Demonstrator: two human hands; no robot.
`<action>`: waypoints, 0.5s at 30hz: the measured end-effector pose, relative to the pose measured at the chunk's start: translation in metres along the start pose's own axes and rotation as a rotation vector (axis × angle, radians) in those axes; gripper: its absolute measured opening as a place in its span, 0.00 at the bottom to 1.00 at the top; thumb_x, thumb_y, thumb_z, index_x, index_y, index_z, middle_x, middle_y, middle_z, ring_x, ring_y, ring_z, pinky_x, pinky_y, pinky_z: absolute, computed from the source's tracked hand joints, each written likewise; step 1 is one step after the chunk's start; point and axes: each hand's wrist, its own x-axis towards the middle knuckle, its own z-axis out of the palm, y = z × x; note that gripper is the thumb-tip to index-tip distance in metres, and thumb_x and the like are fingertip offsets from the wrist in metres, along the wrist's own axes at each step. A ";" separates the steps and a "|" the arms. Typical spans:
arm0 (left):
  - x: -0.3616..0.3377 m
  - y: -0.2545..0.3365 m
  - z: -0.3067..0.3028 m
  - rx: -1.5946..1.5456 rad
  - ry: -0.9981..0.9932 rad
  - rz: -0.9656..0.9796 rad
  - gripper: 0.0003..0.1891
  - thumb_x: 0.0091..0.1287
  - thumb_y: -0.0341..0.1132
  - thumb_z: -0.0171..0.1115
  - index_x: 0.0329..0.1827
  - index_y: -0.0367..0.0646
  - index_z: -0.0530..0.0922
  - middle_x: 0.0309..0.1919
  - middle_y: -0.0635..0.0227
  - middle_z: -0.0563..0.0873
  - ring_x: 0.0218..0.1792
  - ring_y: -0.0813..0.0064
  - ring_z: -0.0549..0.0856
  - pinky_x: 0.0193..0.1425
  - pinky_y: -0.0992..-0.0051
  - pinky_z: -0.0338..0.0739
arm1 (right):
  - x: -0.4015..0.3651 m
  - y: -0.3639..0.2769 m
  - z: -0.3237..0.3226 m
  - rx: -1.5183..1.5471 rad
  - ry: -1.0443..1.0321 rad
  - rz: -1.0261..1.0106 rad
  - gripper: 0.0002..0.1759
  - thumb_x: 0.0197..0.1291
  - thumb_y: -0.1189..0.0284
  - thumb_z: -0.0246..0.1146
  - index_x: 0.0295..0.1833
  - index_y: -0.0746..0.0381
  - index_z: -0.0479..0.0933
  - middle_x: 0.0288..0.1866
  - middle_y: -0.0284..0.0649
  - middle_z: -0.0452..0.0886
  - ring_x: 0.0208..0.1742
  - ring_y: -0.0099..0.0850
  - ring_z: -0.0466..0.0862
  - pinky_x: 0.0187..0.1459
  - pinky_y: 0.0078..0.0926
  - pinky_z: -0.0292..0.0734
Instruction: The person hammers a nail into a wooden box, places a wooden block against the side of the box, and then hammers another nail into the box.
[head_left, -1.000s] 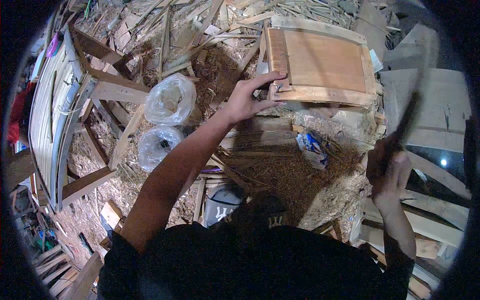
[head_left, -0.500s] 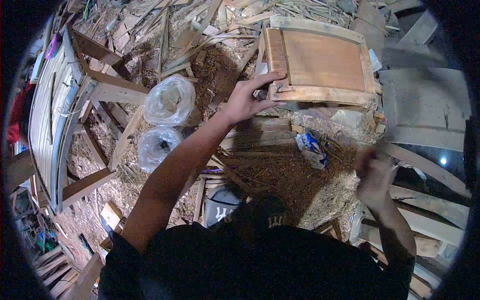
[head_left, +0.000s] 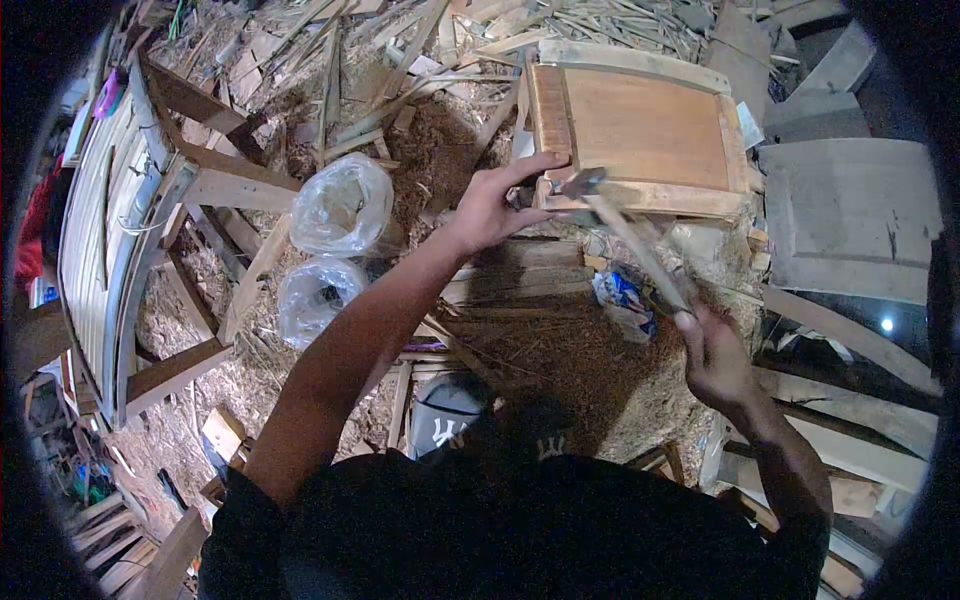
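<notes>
A framed wooden panel [head_left: 645,125] lies face up at the upper middle, with a lighter frame around its reddish-brown board. My left hand [head_left: 492,205] grips its near left corner, one finger on top and the thumb at the front edge. In my right hand [head_left: 718,365] is a hammer [head_left: 645,252], held near the end of its pale handle. The hammer's dark head overlaps the panel's near rail, close to my left fingertips.
Two clear plastic bags [head_left: 342,205] stand left of my forearm. A curved wooden frame [head_left: 190,375] rises at far left. A blue-and-white packet [head_left: 625,303] lies on sawdust near my right hand. Wood scraps [head_left: 620,25] pile behind the panel; grey panels [head_left: 850,215] stand at right.
My right hand, blurred and lower right before, has swung the hammer up and left, bringing its head to the panel's near corner. My left hand keeps its hold.
</notes>
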 end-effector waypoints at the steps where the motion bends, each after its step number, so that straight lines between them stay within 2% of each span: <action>1: -0.001 0.000 -0.001 -0.009 -0.004 -0.027 0.36 0.53 0.29 0.79 0.68 0.46 0.76 0.63 0.58 0.83 0.64 0.59 0.82 0.68 0.65 0.77 | -0.005 -0.003 -0.004 -0.030 0.157 -0.066 0.16 0.77 0.64 0.51 0.51 0.67 0.74 0.36 0.50 0.76 0.37 0.49 0.76 0.47 0.49 0.72; 2: -0.005 0.001 -0.001 -0.009 0.003 -0.043 0.36 0.53 0.29 0.79 0.68 0.46 0.76 0.63 0.58 0.83 0.64 0.59 0.82 0.68 0.65 0.77 | -0.010 -0.004 -0.004 -0.055 0.300 -0.129 0.17 0.77 0.63 0.50 0.49 0.68 0.73 0.33 0.51 0.78 0.34 0.55 0.78 0.45 0.50 0.72; 3: -0.005 0.002 0.001 -0.015 0.004 -0.017 0.36 0.52 0.28 0.79 0.68 0.46 0.76 0.63 0.59 0.83 0.64 0.59 0.83 0.68 0.65 0.77 | -0.016 0.013 0.007 0.098 0.596 -0.139 0.22 0.76 0.57 0.51 0.49 0.68 0.73 0.30 0.46 0.77 0.26 0.48 0.75 0.40 0.46 0.73; 4: 0.001 0.000 0.000 -0.012 0.013 0.028 0.36 0.52 0.28 0.79 0.68 0.47 0.76 0.63 0.59 0.83 0.63 0.60 0.83 0.68 0.65 0.77 | -0.017 0.019 -0.006 0.095 0.603 -0.142 0.22 0.76 0.57 0.51 0.49 0.68 0.73 0.30 0.46 0.77 0.26 0.48 0.75 0.40 0.46 0.73; 6: 0.002 0.000 0.001 -0.015 0.013 0.023 0.36 0.53 0.28 0.79 0.68 0.47 0.76 0.63 0.59 0.83 0.63 0.60 0.83 0.68 0.65 0.77 | -0.023 0.018 -0.034 1.119 0.189 -0.252 0.20 0.77 0.57 0.53 0.50 0.66 0.69 0.33 0.36 0.72 0.30 0.40 0.73 0.36 0.44 0.73; 7: 0.002 0.000 0.001 -0.017 0.015 0.018 0.36 0.53 0.28 0.79 0.68 0.47 0.76 0.63 0.59 0.83 0.63 0.60 0.83 0.68 0.65 0.77 | -0.016 -0.002 -0.022 1.222 0.378 -0.341 0.20 0.76 0.57 0.54 0.47 0.67 0.69 0.32 0.35 0.73 0.31 0.37 0.74 0.34 0.42 0.73; 8: 0.001 0.000 0.001 -0.019 0.013 0.020 0.36 0.53 0.28 0.79 0.68 0.47 0.76 0.63 0.59 0.83 0.63 0.60 0.83 0.68 0.65 0.77 | -0.013 0.004 -0.014 1.221 0.382 -0.340 0.20 0.76 0.57 0.54 0.47 0.67 0.69 0.32 0.35 0.73 0.31 0.37 0.74 0.34 0.42 0.73; 10: 0.001 0.001 0.000 -0.008 -0.017 -0.027 0.36 0.53 0.26 0.77 0.69 0.48 0.75 0.64 0.58 0.82 0.64 0.59 0.82 0.68 0.65 0.76 | -0.002 0.012 0.001 -0.098 0.171 -0.175 0.20 0.78 0.58 0.50 0.45 0.67 0.71 0.31 0.36 0.73 0.31 0.33 0.74 0.33 0.37 0.71; 12: 0.001 0.002 -0.001 -0.021 -0.018 -0.025 0.36 0.54 0.26 0.77 0.69 0.47 0.75 0.64 0.58 0.82 0.64 0.59 0.82 0.68 0.65 0.76 | 0.002 0.003 0.008 -0.004 0.238 -0.230 0.19 0.79 0.62 0.47 0.44 0.68 0.73 0.30 0.39 0.73 0.30 0.30 0.73 0.31 0.34 0.68; 14: -0.005 0.001 0.001 -0.040 -0.018 -0.044 0.36 0.54 0.27 0.77 0.69 0.47 0.75 0.64 0.58 0.82 0.65 0.59 0.82 0.69 0.65 0.76 | -0.008 -0.004 -0.012 0.073 0.280 -0.137 0.15 0.75 0.68 0.50 0.54 0.71 0.72 0.34 0.56 0.80 0.32 0.54 0.82 0.36 0.44 0.75; 15: -0.002 -0.001 0.001 -0.018 -0.014 -0.014 0.36 0.54 0.27 0.77 0.69 0.47 0.75 0.64 0.58 0.82 0.64 0.59 0.82 0.68 0.65 0.76 | -0.010 -0.021 -0.028 0.237 0.264 -0.082 0.15 0.75 0.68 0.50 0.51 0.71 0.72 0.29 0.46 0.77 0.25 0.37 0.77 0.29 0.35 0.70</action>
